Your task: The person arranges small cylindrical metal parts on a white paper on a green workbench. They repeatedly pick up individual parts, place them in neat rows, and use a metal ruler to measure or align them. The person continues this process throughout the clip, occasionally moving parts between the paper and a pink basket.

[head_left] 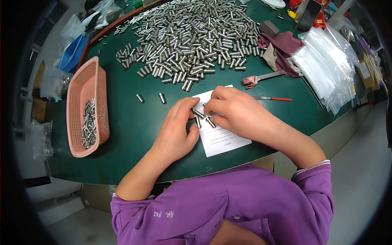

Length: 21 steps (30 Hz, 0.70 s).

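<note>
A printed white sheet [223,141] lies on the green tabletop under my hands, and a few short metal pins [198,121] rest on it between my fingers. My left hand [174,130] curves around the left side of these pins, thumb and fingers apart. From the right, my right hand [234,109] reaches over the sheet with bent fingers drawn together at the pins. Its fingertips partly hide whatever is between them. Two loose metal pins [162,98] lie beyond my left hand.
A big pile of metal pins [188,38] covers the far table. At left stands a pink basket [104,114] with more pins inside. To the right are a red-handled tool [281,99], a cloth-wrapped file-like bar [269,76], a maroon cloth [286,45] and clear plastic bags [324,61].
</note>
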Tool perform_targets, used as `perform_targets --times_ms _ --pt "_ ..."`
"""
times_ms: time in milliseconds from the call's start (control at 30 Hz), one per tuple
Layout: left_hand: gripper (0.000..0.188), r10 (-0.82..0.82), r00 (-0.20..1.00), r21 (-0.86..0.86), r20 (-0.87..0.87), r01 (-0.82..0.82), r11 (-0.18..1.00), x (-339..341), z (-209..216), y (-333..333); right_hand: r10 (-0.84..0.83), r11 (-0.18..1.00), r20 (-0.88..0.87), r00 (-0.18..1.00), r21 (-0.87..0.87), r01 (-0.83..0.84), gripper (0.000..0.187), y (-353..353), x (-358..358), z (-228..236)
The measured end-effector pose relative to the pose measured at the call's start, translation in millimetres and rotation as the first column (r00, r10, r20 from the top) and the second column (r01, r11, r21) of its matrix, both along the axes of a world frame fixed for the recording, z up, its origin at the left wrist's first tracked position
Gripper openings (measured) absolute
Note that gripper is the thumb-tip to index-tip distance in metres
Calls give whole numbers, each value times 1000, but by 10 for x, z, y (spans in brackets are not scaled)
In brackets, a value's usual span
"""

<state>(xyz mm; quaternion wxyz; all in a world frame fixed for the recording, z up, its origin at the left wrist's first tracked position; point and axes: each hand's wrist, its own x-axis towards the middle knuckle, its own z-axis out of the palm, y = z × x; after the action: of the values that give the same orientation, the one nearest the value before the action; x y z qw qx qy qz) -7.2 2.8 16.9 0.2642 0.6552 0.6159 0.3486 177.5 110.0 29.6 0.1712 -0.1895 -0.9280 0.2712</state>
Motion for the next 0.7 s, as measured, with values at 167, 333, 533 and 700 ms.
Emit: perform_targets --times_ms 167,333,533,700 --pt "44 -111 976 65 -190 125 990 6 37 -9 -10 995 -51 999 100 15 16 -169 58 -44" --pt "37 -67 984 82 -166 81 993 24 -41 -23 -9 990 82 997 140 -2 12 -74 242 54" --pt "49 -13 975 161 -222 50 986 24 -67 28 52 995 29 998 82 -54 14 172 179 33" --pt "71 31 990 96 -138 -18 995 42 -87 71 31 998 -148 989 -52 -39 21 255 -25 -125"
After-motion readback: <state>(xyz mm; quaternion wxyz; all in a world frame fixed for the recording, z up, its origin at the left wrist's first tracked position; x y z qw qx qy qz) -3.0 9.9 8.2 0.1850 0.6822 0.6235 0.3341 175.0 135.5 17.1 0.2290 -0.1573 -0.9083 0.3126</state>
